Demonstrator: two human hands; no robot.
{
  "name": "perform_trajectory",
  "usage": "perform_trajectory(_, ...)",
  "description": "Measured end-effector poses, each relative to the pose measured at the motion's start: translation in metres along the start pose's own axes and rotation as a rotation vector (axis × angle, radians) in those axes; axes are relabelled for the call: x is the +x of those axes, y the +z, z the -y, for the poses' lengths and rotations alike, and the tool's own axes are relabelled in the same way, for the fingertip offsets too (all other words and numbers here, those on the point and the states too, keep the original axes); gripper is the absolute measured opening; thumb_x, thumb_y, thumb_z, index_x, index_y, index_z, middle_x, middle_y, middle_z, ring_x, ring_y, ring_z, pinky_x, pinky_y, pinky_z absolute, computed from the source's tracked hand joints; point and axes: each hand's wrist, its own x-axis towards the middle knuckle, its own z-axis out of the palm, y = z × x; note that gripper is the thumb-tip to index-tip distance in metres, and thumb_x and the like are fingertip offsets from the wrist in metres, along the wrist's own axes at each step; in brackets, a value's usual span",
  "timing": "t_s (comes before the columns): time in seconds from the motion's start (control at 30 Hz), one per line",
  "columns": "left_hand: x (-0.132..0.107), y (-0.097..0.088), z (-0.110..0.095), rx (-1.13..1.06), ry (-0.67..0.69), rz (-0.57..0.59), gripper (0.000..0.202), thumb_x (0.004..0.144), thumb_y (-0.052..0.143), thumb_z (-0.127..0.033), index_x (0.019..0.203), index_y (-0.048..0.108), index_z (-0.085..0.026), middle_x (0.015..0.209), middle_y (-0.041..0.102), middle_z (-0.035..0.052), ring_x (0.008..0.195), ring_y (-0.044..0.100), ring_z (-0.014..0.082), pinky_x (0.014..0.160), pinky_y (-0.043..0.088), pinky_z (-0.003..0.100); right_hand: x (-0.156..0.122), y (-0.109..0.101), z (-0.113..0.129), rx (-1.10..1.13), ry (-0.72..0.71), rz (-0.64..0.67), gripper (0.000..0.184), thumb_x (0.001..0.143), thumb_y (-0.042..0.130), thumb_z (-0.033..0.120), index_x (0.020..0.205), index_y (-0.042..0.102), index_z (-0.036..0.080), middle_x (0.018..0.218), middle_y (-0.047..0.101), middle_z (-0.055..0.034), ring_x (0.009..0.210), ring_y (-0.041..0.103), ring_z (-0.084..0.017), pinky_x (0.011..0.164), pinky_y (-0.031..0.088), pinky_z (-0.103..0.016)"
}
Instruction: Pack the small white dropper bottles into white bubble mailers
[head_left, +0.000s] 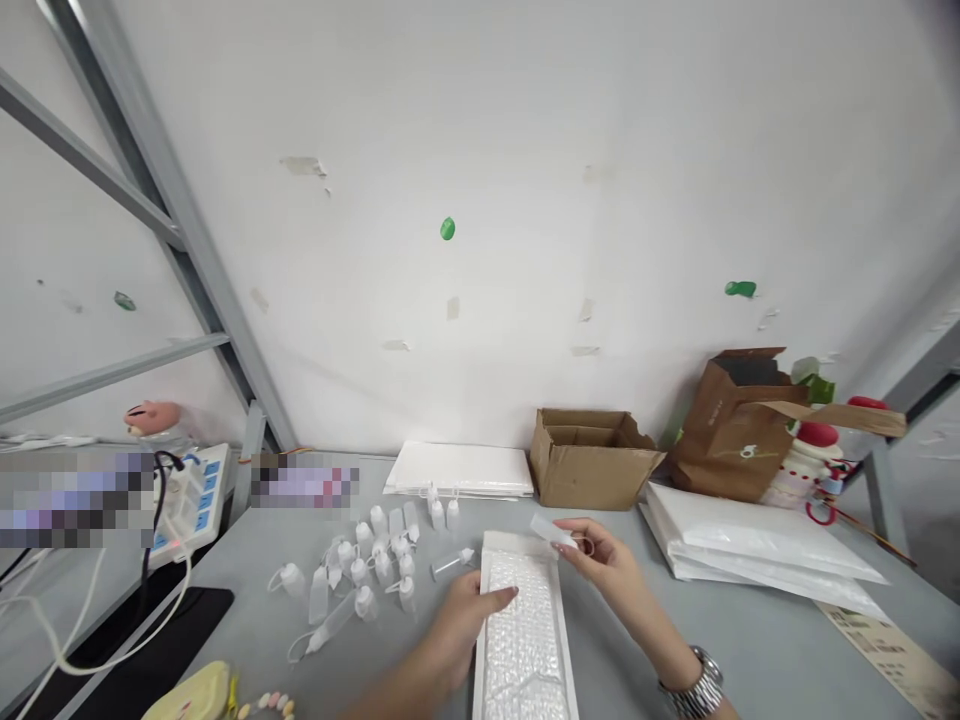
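Observation:
A white bubble-wrap mailer (525, 640) lies lengthwise on the grey table in front of me. My left hand (469, 620) rests on its left edge, with fingers pressing the bubble surface. My right hand (604, 560) is over the mailer's far right corner and pinches a small clear plastic bottle (551, 530) between thumb and fingers. A metal watch sits on that wrist. Several small translucent dropper bottles (375, 565) with tethered caps stand and lie just left of the mailer; one lies on its side (452, 564) near its top left corner.
A stack of white mailers (461, 468) lies at the back, beside an open cardboard box (589, 460). A brown paper bag (731, 425) and more white mailers (757, 550) are at the right. A power strip with cables (191, 500) is at the left.

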Motion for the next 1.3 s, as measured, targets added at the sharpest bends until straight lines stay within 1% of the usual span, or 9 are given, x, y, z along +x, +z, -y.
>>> perform_trajectory(0.1, 0.0, 0.001, -0.002, -0.032, -0.001, 0.008, 0.044, 0.053, 0.079, -0.038, 0.086, 0.068, -0.011, 0.08, 0.072, 0.0102, 0.078, 0.065, 0.0258, 0.078, 0.045, 0.035, -0.004, 0.005, 0.0, -0.052, -0.011, 0.04, 0.03, 0.061, 0.068, 0.042, 0.08, 0.069, 0.019, 0.054, 0.045, 0.0049, 0.053, 0.043, -0.012, 0.052, 0.039, -0.024)
perform_trajectory(0.27, 0.001, -0.002, 0.002, 0.024, -0.005, -0.06, 0.044, 0.046, 0.083, -0.035, 0.08, 0.069, -0.01, 0.077, 0.072, 0.0096, 0.075, 0.065, 0.0254, 0.073, 0.046, 0.034, -0.006, 0.007, -0.003, -0.104, -0.01, 0.071, 0.027, 0.062, 0.067, 0.044, 0.074, 0.069, 0.019, 0.056, 0.045, 0.0037, 0.052, 0.039, -0.011, 0.05, 0.037, -0.024)
perform_trajectory(0.43, 0.003, -0.001, 0.007, 0.075, -0.028, -0.114, 0.044, 0.038, 0.085, -0.032, 0.072, 0.07, -0.01, 0.071, 0.072, 0.008, 0.065, 0.064, 0.0225, 0.066, 0.047, 0.033, -0.004, 0.003, -0.004, -0.17, -0.036, 0.029, 0.033, 0.07, 0.059, 0.051, 0.071, 0.067, 0.019, 0.066, 0.055, -0.0012, 0.059, 0.047, -0.014, 0.057, 0.039, -0.026)
perform_trajectory(0.53, 0.005, -0.001, 0.009, 0.109, -0.032, -0.124, 0.043, 0.034, 0.086, -0.031, 0.07, 0.07, -0.011, 0.067, 0.072, 0.007, 0.061, 0.063, 0.0212, 0.062, 0.047, 0.032, -0.003, -0.001, -0.005, -0.22, -0.072, 0.044, 0.037, 0.073, 0.054, 0.053, 0.065, 0.063, 0.018, 0.065, 0.054, -0.0013, 0.062, 0.048, -0.015, 0.059, 0.039, -0.027)
perform_trajectory(0.77, 0.005, 0.001, 0.008, 0.208, -0.017, -0.07, 0.039, 0.032, 0.085, -0.029, 0.063, 0.07, -0.011, 0.064, 0.07, 0.0044, 0.059, 0.059, 0.018, 0.059, 0.043, 0.028, -0.004, -0.021, 0.002, -0.301, 0.001, 0.34, 0.025, 0.073, 0.061, 0.043, 0.07, 0.068, 0.019, 0.071, 0.059, -0.0019, 0.064, 0.049, -0.014, 0.061, 0.038, -0.026)
perform_trajectory(0.97, 0.007, 0.0, 0.015, 0.25, 0.085, -0.033, 0.045, 0.045, 0.077, -0.052, 0.062, 0.069, -0.011, 0.053, 0.06, -0.0007, 0.051, 0.049, 0.0122, 0.053, 0.034, 0.024, -0.006, -0.025, 0.001, -0.159, 0.099, 0.574, 0.022, 0.068, 0.065, 0.039, 0.074, 0.071, 0.018, 0.07, 0.06, -0.001, 0.065, 0.053, -0.014, 0.062, 0.042, -0.025)
perform_trajectory(1.1, 0.01, -0.003, 0.012, 0.238, 0.125, -0.092, 0.051, 0.053, 0.066, -0.063, 0.056, 0.063, -0.012, 0.047, 0.051, -0.0037, 0.049, 0.041, 0.0098, 0.05, 0.028, 0.022, -0.003, -0.011, -0.012, -0.165, 0.054, 0.46, 0.025, 0.073, 0.06, 0.042, 0.078, 0.069, 0.018, 0.078, 0.059, -0.0029, 0.07, 0.054, -0.015, 0.066, 0.042, -0.027)
perform_trajectory(1.2, 0.011, -0.005, 0.007, 0.222, 0.134, -0.142, 0.054, 0.05, 0.065, -0.068, 0.055, 0.062, -0.014, 0.048, 0.051, -0.0036, 0.051, 0.042, 0.0114, 0.053, 0.03, 0.023, 0.0, 0.004, -0.023, -0.044, 0.057, 0.256, 0.033, 0.07, 0.062, 0.046, 0.087, 0.062, 0.018, 0.065, 0.054, 0.0017, 0.062, 0.052, -0.014, 0.062, 0.041, -0.028)
perform_trajectory(1.3, 0.01, -0.005, 0.004, 0.204, 0.132, -0.158, 0.055, 0.048, 0.065, -0.068, 0.057, 0.063, -0.014, 0.051, 0.054, -0.0024, 0.055, 0.046, 0.0132, 0.057, 0.034, 0.025, 0.001, 0.015, -0.028, 0.087, 0.075, 0.116, 0.041, 0.063, 0.067, 0.051, 0.085, 0.056, 0.019, 0.055, 0.049, 0.0055, 0.055, 0.05, -0.014, 0.057, 0.04, -0.027)
